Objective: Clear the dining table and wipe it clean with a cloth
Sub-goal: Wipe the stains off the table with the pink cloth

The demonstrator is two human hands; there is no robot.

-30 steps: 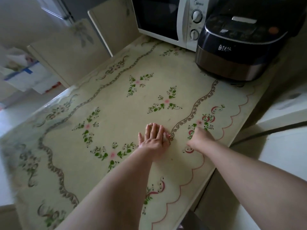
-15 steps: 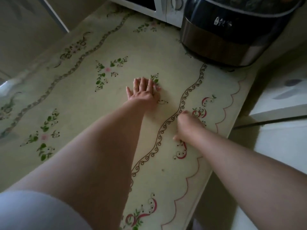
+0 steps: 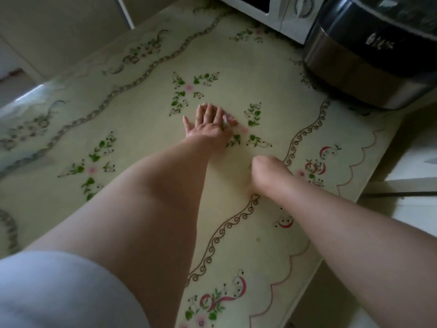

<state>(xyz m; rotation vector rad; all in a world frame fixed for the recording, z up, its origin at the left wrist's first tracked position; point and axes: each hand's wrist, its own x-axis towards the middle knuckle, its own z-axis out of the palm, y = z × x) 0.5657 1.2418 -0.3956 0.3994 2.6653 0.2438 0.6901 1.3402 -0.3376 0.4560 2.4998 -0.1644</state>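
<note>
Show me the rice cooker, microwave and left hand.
Black and silver rice cooker (image 3: 354,76): head view, steel band.
White microwave oven (image 3: 298,23): head view, control panel.
Left hand (image 3: 208,125): head view, back of hand.

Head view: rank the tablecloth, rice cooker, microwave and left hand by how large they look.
1. floral tablecloth
2. rice cooker
3. microwave and left hand: about alike, unranked, since the frame edge crops the microwave.

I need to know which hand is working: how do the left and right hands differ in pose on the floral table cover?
The bare left hand lies flat with fingers straight; the bare right hand is bunched, its fingers tucked under, any hold hidden. The left hand is farther up the cream floral table cover; the right is nearer its scalloped edge. Both rest on the cover; no cloth shows.
</note>
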